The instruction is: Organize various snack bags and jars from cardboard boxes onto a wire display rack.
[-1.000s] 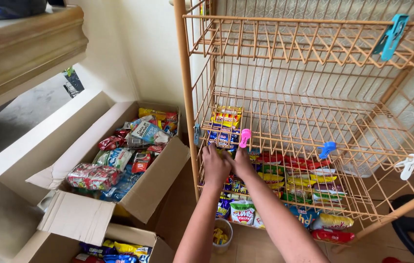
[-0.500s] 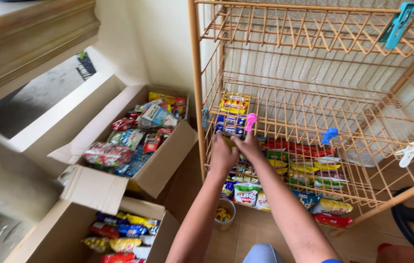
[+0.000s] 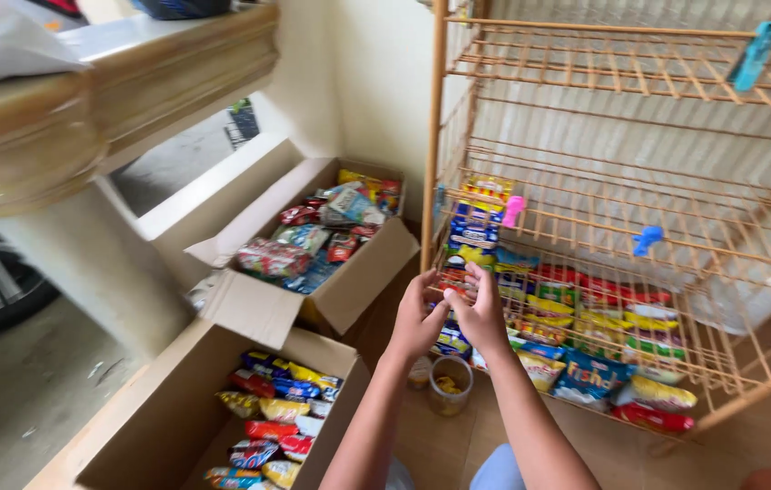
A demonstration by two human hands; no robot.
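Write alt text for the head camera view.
Both hands, left hand and right hand, meet at the front of an orange wire rack hung with snack packets. Two open cardboard boxes of packets sit left.

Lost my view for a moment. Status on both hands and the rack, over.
Left hand and right hand together at the wire rack front edge, fingering snack packets. Grip unclear. Nothing in the way.

left hand [image 3: 417, 322]: bare, no ring | right hand [image 3: 481, 313]: bare | forearms: unsleeved | legs: light blue cloth
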